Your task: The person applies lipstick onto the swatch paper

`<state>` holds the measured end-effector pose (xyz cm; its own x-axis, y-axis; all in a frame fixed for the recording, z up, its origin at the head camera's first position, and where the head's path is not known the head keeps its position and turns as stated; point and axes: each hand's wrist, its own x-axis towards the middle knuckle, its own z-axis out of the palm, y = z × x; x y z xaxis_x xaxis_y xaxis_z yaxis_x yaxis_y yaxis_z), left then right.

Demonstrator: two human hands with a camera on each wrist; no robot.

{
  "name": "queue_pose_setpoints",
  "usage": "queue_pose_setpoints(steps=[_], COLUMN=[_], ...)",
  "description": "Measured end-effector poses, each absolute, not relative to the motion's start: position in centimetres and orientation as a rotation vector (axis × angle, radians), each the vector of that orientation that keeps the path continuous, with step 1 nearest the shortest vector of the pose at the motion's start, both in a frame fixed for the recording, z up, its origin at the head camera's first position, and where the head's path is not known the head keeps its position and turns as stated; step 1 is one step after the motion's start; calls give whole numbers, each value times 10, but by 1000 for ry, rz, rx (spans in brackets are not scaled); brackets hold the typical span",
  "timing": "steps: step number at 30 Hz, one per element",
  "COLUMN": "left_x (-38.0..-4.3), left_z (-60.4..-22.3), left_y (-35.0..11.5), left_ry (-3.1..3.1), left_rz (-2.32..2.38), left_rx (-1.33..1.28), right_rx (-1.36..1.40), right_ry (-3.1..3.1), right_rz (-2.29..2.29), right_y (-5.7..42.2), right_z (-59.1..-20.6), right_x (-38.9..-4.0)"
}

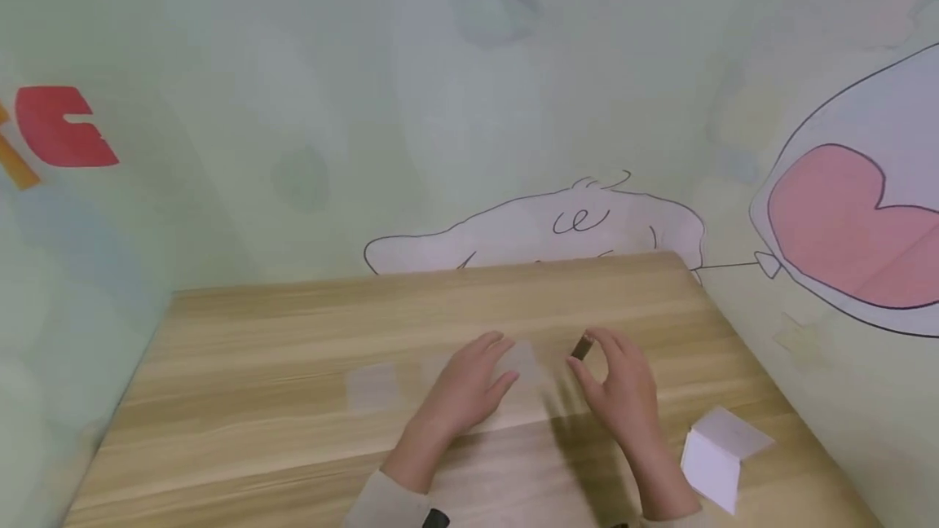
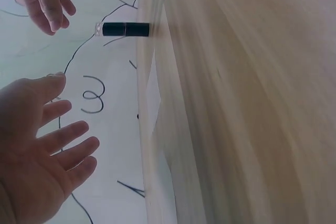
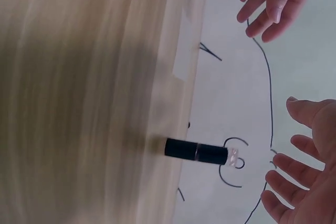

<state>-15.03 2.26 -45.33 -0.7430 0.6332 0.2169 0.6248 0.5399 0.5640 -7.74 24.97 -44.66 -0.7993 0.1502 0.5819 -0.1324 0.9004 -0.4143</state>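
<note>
A slim black lipstick tube (image 1: 583, 347) with a clear, sparkly top stands upright on the wooden table (image 1: 279, 349). My right hand (image 1: 623, 385) is closest to it, thumb and fingers spread; the right wrist view shows a gap between that hand (image 3: 304, 166) and the tube (image 3: 196, 151). To the left, my left hand (image 1: 469, 385) hovers over the table with its fingers loosely extended, holding nothing. Pale square sheets lie flat around it, one sheet (image 1: 522, 361) just beyond the fingertips and another sheet (image 1: 372, 387) farther left.
A folded white card (image 1: 722, 455) stands partly opened near the table's right edge, beside my right forearm. Behind the table rises a painted wall (image 1: 411, 104) with a cartoon outline, and a balloon drawing (image 1: 829, 226) covers the wall on the right.
</note>
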Motion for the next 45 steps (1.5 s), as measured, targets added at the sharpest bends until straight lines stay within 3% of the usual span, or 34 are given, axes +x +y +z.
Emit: queue_pose_setpoints(steps=[22,45], left_x=[-169,-184], left_z=[-468,-485], left_y=[107,148], left_ry=[2544,2575], left_rz=[1103,1117], left_rx=[1028,1103], right_rx=[-360,-346], right_ry=[-2570,-2650], right_rz=[935,861], right_y=[286,295], right_z=[-475,-494], right_x=[-91,-116])
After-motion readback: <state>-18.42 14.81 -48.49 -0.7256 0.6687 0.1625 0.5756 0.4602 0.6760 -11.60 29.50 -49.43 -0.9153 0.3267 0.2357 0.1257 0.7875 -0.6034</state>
